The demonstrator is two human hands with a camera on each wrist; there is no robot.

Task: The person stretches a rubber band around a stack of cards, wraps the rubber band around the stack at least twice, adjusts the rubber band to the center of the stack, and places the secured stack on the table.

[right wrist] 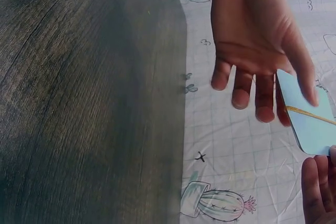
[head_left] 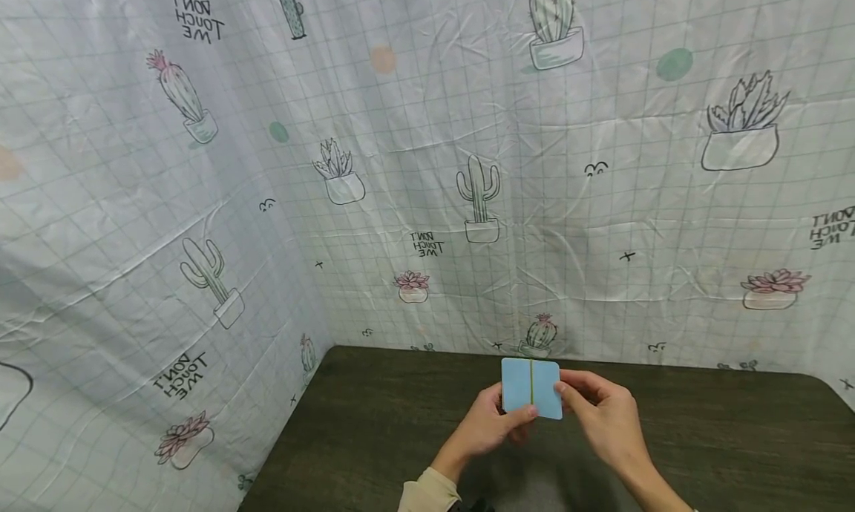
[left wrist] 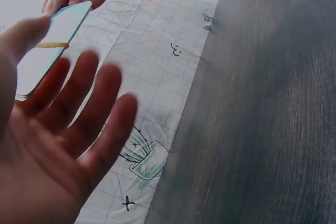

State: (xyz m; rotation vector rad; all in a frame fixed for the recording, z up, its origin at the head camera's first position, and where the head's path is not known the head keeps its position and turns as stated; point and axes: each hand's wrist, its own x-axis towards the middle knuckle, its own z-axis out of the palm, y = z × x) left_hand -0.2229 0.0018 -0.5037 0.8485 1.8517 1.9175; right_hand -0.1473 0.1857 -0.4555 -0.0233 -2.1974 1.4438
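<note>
A thin stack of light blue, round-cornered cards (head_left: pixel 548 395) is held up over the table, with a narrow yellow band (head_left: pixel 531 381) running across its middle. My left hand (head_left: pixel 486 423) grips the stack from the left, its thumb on the face by the band's lower end. In the left wrist view, the other fingers of the left hand (left wrist: pixel 63 145) spread out beneath the cards (left wrist: pixel 68 22). At the right edge, my right hand (head_left: pixel 609 415) pinches the stack between thumb and fingers. The right wrist view catches only part of the right hand (right wrist: pixel 315 187), beside the cards (right wrist: pixel 310 132).
Below the hands lies a dark wood-grain table (head_left: pixel 387 408). A white sheet (head_left: pixel 401 126) printed with cacti and grid lines hangs behind the table and along its left side.
</note>
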